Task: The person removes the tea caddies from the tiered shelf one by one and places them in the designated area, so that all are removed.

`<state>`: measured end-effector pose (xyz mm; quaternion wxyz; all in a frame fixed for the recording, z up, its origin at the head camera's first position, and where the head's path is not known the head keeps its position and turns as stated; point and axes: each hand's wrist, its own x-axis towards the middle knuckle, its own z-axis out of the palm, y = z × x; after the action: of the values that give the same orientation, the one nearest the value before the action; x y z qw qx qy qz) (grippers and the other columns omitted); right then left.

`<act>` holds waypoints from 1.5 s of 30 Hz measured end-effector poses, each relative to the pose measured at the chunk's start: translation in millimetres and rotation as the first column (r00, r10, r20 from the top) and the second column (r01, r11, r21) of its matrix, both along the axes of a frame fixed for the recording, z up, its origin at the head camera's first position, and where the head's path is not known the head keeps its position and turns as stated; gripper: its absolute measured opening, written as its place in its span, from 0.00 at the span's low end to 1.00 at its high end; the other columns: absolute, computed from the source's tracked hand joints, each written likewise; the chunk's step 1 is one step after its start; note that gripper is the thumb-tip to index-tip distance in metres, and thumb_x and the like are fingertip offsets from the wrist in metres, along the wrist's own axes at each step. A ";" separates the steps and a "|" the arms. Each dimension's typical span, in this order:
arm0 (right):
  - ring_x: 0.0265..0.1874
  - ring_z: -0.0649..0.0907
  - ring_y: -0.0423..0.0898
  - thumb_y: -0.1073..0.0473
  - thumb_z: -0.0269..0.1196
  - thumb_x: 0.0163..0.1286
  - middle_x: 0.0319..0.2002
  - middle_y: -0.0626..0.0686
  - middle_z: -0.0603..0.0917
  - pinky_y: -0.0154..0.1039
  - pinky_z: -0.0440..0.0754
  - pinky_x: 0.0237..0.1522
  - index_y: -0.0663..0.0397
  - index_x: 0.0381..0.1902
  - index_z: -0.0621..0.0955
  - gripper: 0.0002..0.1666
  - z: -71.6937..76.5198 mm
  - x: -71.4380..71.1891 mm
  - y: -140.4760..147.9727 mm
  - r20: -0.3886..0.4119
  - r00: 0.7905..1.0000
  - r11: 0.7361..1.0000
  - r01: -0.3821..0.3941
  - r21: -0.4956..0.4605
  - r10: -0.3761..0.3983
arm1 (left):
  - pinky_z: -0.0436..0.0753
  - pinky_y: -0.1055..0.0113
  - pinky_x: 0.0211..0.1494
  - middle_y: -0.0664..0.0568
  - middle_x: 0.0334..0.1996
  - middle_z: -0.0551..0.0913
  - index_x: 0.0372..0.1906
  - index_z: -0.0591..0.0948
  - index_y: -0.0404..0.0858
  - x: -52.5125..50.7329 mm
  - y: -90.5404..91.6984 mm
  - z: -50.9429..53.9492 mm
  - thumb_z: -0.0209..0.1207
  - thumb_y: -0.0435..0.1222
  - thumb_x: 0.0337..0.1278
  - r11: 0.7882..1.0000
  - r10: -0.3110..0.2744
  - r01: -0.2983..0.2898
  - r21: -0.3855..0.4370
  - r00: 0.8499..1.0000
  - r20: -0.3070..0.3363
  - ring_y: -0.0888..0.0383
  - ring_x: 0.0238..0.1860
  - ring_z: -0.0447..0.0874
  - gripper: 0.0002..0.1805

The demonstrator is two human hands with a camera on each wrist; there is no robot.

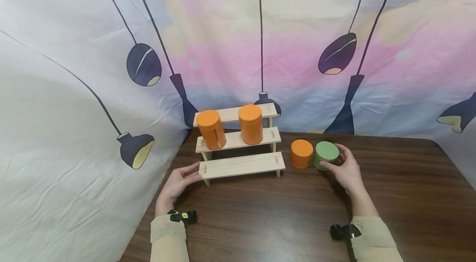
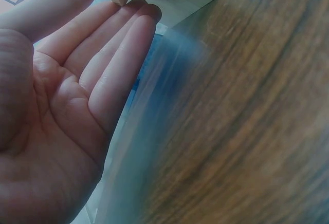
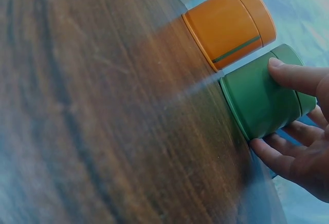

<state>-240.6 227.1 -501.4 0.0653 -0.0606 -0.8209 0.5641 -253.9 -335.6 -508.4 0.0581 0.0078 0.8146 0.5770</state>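
Note:
My left hand [image 1: 179, 183] grips the left end of a pale three-step wooden display stand [image 1: 241, 166], at its lowest step. In the left wrist view, the fingers [image 2: 121, 75] reach toward a corner of the wood with the palm showing. At the right of the stand, my right hand [image 1: 346, 169] holds a short green tin [image 1: 326, 152], thumb on one side and fingers on the other. The tin stands upright on the table. Just left of it is a short orange tin [image 1: 301, 153]. Two taller orange tins [image 1: 211, 129] stand upright on the middle step.
The brown wood-grain table [image 1: 260, 216] stretches in front of the stand and to the right. A cloth backdrop [image 1: 297, 26] with painted hanging lamps rises behind the table and along its left side.

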 end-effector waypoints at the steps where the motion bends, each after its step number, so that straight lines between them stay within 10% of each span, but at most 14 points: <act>1: 0.77 0.67 0.70 0.57 0.78 0.69 0.79 0.69 0.66 0.63 0.74 0.70 0.60 0.86 0.53 0.60 -0.2 -0.1 0.2 0.000 1.000 1.000 0.000 0.005 0.000 | 0.78 0.57 0.70 0.40 0.74 0.75 0.74 0.77 0.32 -0.1 -0.2 -0.1 0.75 0.38 0.65 1.000 0.000 0.000 -0.004 1.000 0.000 0.46 0.68 0.82 0.35; 45: 0.78 0.62 0.75 0.55 0.79 0.66 0.83 0.72 0.55 0.69 0.72 0.69 0.53 0.89 0.43 0.70 3.6 1.1 5.3 0.046 0.995 0.995 -0.094 0.039 0.092 | 0.76 0.53 0.72 0.41 0.74 0.75 0.73 0.78 0.32 2.6 0.7 5.9 0.73 0.36 0.67 1.000 -0.010 0.010 0.001 1.000 -0.003 0.44 0.70 0.80 0.32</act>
<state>-239.5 232.3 -497.7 0.0223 -0.0334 -0.8355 0.5481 -251.3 -334.9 -502.5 0.0599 0.0129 0.8145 0.5770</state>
